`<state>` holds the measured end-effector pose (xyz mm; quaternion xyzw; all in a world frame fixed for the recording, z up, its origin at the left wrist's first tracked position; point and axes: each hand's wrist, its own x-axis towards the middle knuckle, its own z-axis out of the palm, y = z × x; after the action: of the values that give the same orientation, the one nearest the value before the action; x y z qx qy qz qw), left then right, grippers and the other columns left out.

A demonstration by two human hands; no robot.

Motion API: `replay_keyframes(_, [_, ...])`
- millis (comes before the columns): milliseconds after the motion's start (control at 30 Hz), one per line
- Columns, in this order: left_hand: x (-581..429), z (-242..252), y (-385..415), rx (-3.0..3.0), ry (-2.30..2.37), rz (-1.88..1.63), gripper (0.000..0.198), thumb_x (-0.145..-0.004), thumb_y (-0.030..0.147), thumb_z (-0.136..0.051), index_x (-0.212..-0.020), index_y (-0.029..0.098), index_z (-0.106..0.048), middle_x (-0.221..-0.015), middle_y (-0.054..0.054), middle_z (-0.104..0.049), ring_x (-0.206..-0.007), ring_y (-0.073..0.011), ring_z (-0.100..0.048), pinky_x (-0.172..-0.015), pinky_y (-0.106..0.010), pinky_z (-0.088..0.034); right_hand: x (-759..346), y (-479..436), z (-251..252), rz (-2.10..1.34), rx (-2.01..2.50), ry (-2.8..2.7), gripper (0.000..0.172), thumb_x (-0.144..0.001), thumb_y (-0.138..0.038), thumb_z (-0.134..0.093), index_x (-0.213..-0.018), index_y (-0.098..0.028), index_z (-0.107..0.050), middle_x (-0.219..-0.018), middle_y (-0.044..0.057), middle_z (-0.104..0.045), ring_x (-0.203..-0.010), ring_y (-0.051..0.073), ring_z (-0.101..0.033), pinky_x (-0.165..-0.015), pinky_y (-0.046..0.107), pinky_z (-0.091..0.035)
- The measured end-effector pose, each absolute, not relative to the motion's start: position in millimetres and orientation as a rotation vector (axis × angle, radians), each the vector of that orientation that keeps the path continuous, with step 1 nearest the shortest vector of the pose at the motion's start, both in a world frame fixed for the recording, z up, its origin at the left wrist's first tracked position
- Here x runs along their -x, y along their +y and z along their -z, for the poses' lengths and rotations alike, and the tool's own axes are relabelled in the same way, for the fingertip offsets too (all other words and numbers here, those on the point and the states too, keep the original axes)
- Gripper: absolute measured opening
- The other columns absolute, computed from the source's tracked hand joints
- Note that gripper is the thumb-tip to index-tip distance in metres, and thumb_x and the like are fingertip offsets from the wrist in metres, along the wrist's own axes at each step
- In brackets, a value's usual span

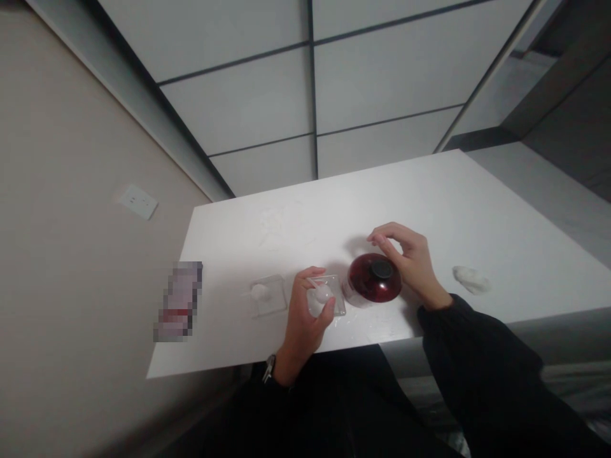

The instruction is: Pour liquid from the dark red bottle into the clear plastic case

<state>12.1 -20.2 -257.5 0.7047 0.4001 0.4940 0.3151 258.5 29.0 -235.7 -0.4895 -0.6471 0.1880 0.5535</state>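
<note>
My left hand (305,312) curves around a small clear square dish (341,308), fingers at its far side and thumb at its near right side. Inside the dish lies a white round piece (323,293) with what looks like a thin handle, like a small spoon. Just right of it stands a squat dark-red jar (365,280) with a black round cap (381,270) and a pale label low on its side. Close behind and right of the jar, my right hand (408,254) is bent, thumb and fingertips together; anything between them is too small to see.
Left of my left hand sits a second clear square dish (274,305) with a white round piece in it. A crumpled white tissue (471,280) lies at the right. A pixelated flat object (179,299) is by the white table's (224,235) left edge. Wet-looking spots show near the dishes.
</note>
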Motion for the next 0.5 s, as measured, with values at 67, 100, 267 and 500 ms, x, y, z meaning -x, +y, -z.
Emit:
replay_keyframes(67, [-12.0, 257.3, -19.4, -1.881, 1.058, -1.293, 0.024, -0.092, 0.019, -0.063, -0.113, 0.023, -0.054, -0.128, -0.009, -0.063, -0.118, -0.024, -0.063, -0.103, -0.043, -0.051, -258.6, 28.8, 235.2, -0.447, 1.154, -1.531, 0.022, -0.101, -0.033, -0.064, -0.083, -0.025, -0.073, -0.085, 0.003, -0.076, -0.082, 0.021, -0.07, -0.081, 0.039, -0.054])
replay_keyframes(100, [-12.1, 257.1, -19.2, -1.884, 1.066, -1.296, 0.024, -0.091, 0.019, -0.064, -0.113, 0.023, -0.054, -0.127, -0.009, -0.063, -0.118, -0.0241, -0.063, -0.103, -0.043, -0.051, -258.5, 28.8, 234.9, -0.446, 1.151, -1.534, 0.022, -0.101, -0.032, -0.064, -0.083, -0.025, -0.073, -0.085, 0.002, -0.076, -0.082, 0.02, -0.07, -0.081, 0.038, -0.054])
replay_keyframes(267, [-12.9, 257.1, -19.7, -1.844, 1.101, -1.343, 0.027, -0.089, 0.017, -0.068, -0.108, 0.024, -0.051, -0.121, -0.006, -0.064, -0.114, -0.0217, -0.064, -0.102, -0.04, -0.051, -258.1, 29.0, 233.5, -0.432, 1.148, -1.539, 0.022, -0.102, -0.03, -0.063, -0.083, -0.025, -0.073, -0.084, 0.002, -0.076, -0.082, 0.02, -0.07, -0.081, 0.038, -0.054])
replay_keyframes(500, [-13.3, 254.6, -18.6, -1.928, 1.124, -1.334, 0.024, -0.088, 0.014, -0.065, -0.108, 0.022, -0.053, -0.122, -0.008, -0.063, -0.115, -0.0231, -0.064, -0.101, -0.042, -0.054, -257.4, 28.0, 232.8, -0.431, 1.154, -1.541, 0.022, -0.102, -0.031, -0.063, -0.083, -0.025, -0.073, -0.085, 0.003, -0.076, -0.082, 0.021, -0.07, -0.081, 0.039, -0.054])
